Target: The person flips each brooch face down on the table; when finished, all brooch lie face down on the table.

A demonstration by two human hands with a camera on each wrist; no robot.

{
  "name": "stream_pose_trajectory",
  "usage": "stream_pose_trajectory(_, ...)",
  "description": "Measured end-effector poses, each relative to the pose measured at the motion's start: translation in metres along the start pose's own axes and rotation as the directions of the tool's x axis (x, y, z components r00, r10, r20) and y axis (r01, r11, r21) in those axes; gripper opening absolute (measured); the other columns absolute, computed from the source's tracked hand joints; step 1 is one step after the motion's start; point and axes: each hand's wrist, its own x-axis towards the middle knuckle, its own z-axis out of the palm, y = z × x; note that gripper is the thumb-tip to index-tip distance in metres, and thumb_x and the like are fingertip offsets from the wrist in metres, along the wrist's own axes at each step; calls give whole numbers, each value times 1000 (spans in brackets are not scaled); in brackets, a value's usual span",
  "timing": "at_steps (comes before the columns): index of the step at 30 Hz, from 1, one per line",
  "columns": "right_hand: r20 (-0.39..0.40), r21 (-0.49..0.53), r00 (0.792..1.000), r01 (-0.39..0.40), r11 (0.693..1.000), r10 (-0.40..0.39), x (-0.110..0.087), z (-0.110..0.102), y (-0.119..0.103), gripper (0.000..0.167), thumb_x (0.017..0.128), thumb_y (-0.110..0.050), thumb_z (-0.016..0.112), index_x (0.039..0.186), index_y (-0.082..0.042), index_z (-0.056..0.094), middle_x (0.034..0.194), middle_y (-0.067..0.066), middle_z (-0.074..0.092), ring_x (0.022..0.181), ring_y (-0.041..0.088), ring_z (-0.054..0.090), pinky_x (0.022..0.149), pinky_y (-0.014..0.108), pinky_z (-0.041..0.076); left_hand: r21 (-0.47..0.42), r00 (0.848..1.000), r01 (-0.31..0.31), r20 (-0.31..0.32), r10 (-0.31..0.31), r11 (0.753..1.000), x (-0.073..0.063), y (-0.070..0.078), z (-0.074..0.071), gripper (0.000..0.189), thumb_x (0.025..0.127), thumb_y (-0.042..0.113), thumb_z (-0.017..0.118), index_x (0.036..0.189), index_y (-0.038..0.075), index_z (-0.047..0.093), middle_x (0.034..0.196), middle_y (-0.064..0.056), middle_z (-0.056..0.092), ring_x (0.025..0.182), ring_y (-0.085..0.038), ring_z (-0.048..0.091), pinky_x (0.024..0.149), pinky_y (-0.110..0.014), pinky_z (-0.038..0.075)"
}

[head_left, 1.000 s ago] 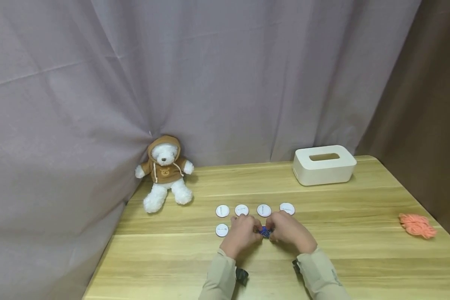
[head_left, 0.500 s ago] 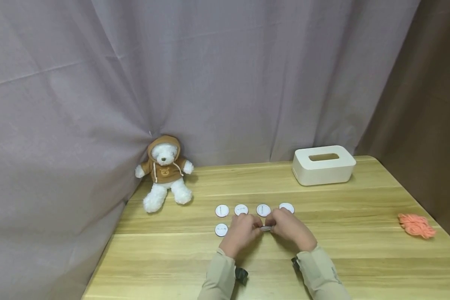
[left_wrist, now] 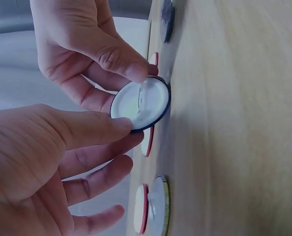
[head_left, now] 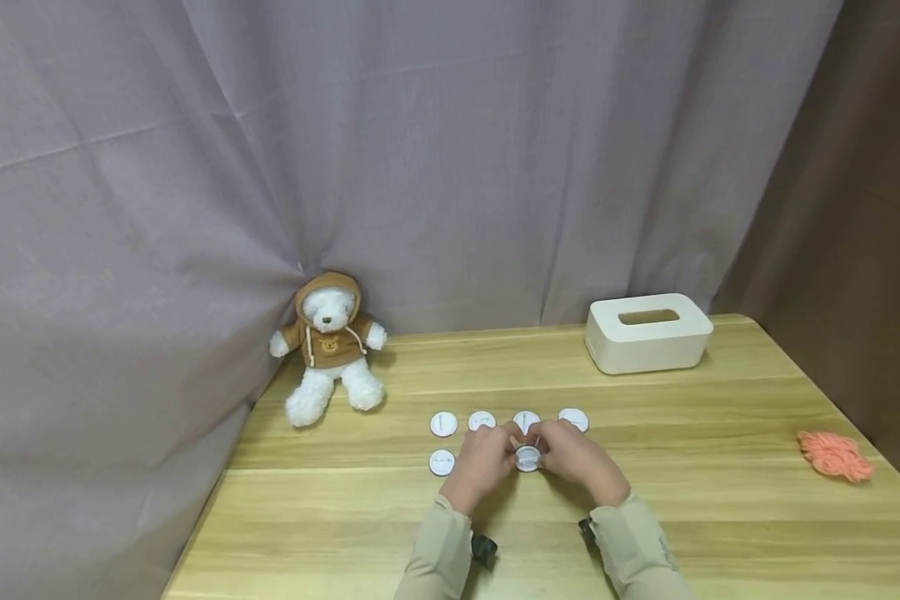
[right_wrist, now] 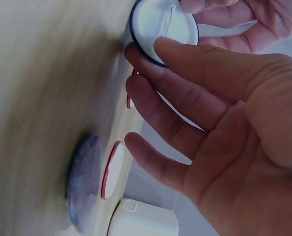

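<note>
A round pin-back button badge (head_left: 527, 459) is held between both hands, its white back and pin facing up. In the left wrist view the badge (left_wrist: 140, 104) is tilted just above the wooden table. My left hand (head_left: 484, 463) pinches its left edge between thumb and fingers. From the other side my right hand (head_left: 576, 458) pinches the right edge; its other fingers are spread in the right wrist view. Beyond the hands lies a row of several badges, white backs up, among them the leftmost badge (head_left: 443, 424). Another badge (head_left: 442, 462) lies left of my left hand.
A dark, patterned badge (right_wrist: 84, 182) lies near my right hand. At the back stand a teddy bear (head_left: 333, 342) in a brown hoodie and a cream tissue box (head_left: 649, 335). Coral yarn (head_left: 835, 456) rests by the table's right edge, with a grey curtain (head_left: 450, 167) behind.
The badge between my hands has turned over: its blue front showed a second ago, it then stood edge-on, and now its white back shows. The hands stayed in nearly the same place.
</note>
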Motion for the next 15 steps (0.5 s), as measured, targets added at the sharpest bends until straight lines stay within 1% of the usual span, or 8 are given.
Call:
stream_pose_trajectory(2, -14, -1, 1000, -9, 1000, 9, 0, 3, 0, 25, 67, 8, 73, 81, -11, 65, 63, -9, 49, 61, 10, 44, 61, 30, 40, -13, 1000, 6, 0, -6, 1000, -1, 0, 0, 25, 76, 3, 77, 98, 13, 74, 65, 9, 70, 61, -6, 58, 64, -26, 47)
stream_pose_trajectory(6, -56, -13, 998, -24, 1000, 23, 0, 8, -3, 30, 66, 9, 75, 82, -11, 58, 64, -8, 44, 64, 13, 44, 62, 32, 40, -5, 1000, 5, -12, -5, 1000, -2, 0, 1, 26, 73, 3, 80, 96, 13, 71, 62, 9, 64, 59, -8, 55, 60, -25, 44)
stream_pose_trajectory(10, -79, -17, 996, -31, 999, 29, 1, 12, -4, 33, 66, 12, 72, 82, -11, 54, 67, -7, 45, 67, 16, 46, 63, 34, 41, 1, 999, 38, 8, -38, 999, -2, 0, 2, 30, 71, 4, 82, 96, 12, 69, 60, 12, 56, 58, -8, 53, 57, -26, 42)
stream_pose_trajectory(12, -85, -24, 996, -38, 999, 36, 1, 14, -3, 34, 66, 13, 71, 80, -11, 53, 68, -6, 46, 68, 16, 46, 64, 34, 41, -2, 998, 57, 26, -57, 998, -1, -1, 4, 31, 71, 5, 82, 98, 13, 69, 60, 13, 54, 58, -7, 52, 61, -29, 44)
stream_pose_trajectory(15, -91, -43, 995, -55, 998, 51, 2, 15, -3, 34, 64, 14, 71, 78, -11, 53, 68, -5, 47, 67, 16, 45, 63, 35, 41, 3, 996, 76, 46, -76, 997, 0, 0, 6, 32, 71, 7, 82, 100, 13, 70, 60, 13, 54, 62, -7, 53, 74, -37, 48)
